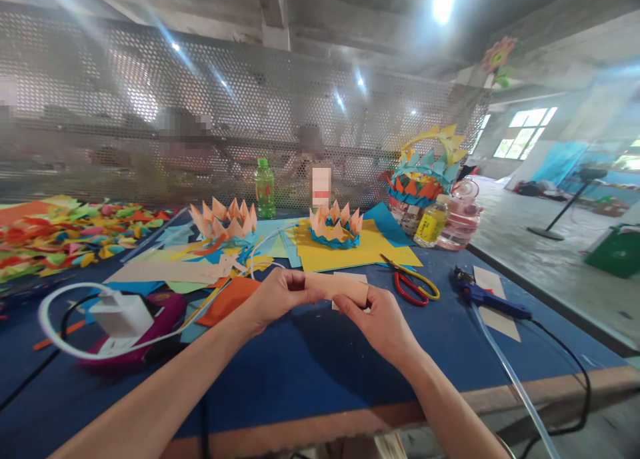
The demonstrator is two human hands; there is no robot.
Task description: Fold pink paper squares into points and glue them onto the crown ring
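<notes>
We hold a peach paper strip between both hands above the blue surface.

Our left hand [277, 296] pinches the left end of the peach paper strip [336, 288] between thumb and fingers, and our right hand [381, 322] grips its right end, thumb on top; held by both ends, it stays taut and flat, level, just clear of the surface [310, 372]. Scissors [413, 284] with red and yellow handles lie just right of our hands, and a blue glue gun [487, 299] rests farther right on a scrap, its cable trailing off the edge, both within easy reach. 2 folded paper crowns [334, 227] stand beyond on coloured sheets, back from the working space. A white charger [123, 314] sits to the left.
</notes>
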